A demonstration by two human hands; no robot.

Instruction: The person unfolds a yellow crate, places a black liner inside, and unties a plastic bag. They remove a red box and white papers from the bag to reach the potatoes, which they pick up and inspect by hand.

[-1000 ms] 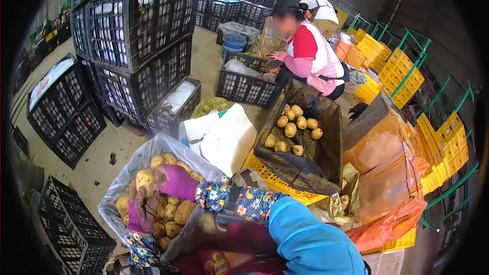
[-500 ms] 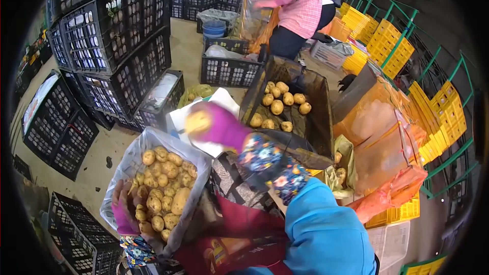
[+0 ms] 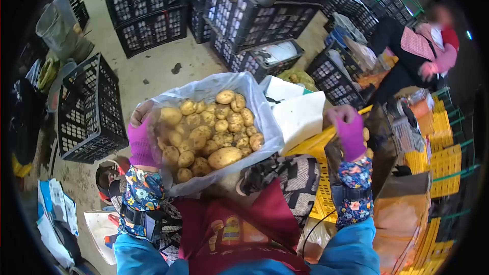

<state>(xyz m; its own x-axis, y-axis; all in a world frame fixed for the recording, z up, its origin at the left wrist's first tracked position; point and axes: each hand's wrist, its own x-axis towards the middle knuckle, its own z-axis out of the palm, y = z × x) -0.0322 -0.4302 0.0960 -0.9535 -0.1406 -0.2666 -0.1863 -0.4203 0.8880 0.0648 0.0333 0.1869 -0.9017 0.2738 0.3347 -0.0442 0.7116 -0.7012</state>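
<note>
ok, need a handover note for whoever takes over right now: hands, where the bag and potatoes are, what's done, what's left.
Left hand: grips the left rim of the clear plastic bag, holding it open.
Right hand: over the dark crate to the right, fingers curled; cannot tell if it holds anything.
Things: potatoes heaped in the bag; stray potatoes show in the crate beside the right hand.
Done: bag well filled.
Left: the stray potatoes; bag open, not tied.

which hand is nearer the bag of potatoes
Left. The left hand grips the bag of potatoes at its left rim; the right hand is apart, off to its right.
</note>
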